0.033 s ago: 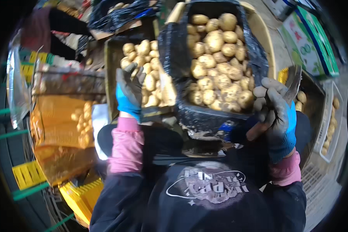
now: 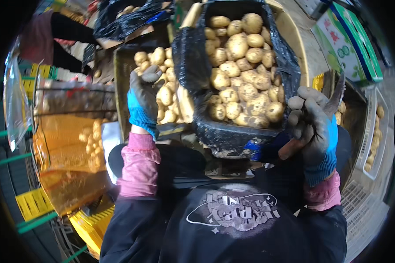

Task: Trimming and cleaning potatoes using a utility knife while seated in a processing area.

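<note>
My left hand, in a grey and blue glove, hovers over the near left side of a box of potatoes. Its fingers are loosely bent, and nothing shows in them. At the right, my gloved right hand is closed around a knife-like tool. The tool's wooden handle sticks out below the fingers, and its dark blade points up and away. Between my hands stands a crate lined with a black plastic bag, filled with loose potatoes, some with dirt on them.
Orange mesh sacks with potatoes lie at left, beside yellow crates. A white plastic basket of potatoes and a green-and-white carton stand at right. Another person's dark sleeve shows at far left.
The view has shifted slightly and is sharper. My left hand's fingers look a little more bent. My right hand still grips the knife-like tool in about the same place.
</note>
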A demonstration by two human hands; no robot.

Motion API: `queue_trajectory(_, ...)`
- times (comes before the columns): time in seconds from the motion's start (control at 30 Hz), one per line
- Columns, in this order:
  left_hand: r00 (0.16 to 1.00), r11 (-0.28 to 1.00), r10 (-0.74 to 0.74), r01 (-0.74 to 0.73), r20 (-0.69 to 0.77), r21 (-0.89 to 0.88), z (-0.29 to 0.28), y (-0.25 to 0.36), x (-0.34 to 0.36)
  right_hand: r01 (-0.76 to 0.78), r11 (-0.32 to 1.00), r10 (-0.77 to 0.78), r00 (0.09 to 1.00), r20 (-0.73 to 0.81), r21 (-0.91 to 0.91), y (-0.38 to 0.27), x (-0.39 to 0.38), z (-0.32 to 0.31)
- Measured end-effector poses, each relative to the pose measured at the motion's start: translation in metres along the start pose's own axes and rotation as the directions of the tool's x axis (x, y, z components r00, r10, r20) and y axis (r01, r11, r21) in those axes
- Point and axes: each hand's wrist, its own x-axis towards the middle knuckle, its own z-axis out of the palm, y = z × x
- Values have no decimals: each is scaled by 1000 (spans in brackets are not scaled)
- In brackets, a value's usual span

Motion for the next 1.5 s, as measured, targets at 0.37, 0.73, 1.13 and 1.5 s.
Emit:
queue_trajectory(0.37,360,-375,-721,-921,591,103,107,-226,99,-208,969,221,970,-97,131,-22,2,-45)
queue_trajectory(0.73,553,862,-474,135,685,488,153,-115,31,-171,976,172,985,3,133,10,-4,-51)
queue_trajectory(1.13,728,986,105,-163,678,23,113,-7,-157,-292,935,157,850,502,202,71,-51,-2)
queue_trajectory(1.5,867,994,66,-13,494,-111,94,-16,-160,16,981,-83,934,347,191,82,-73,35)
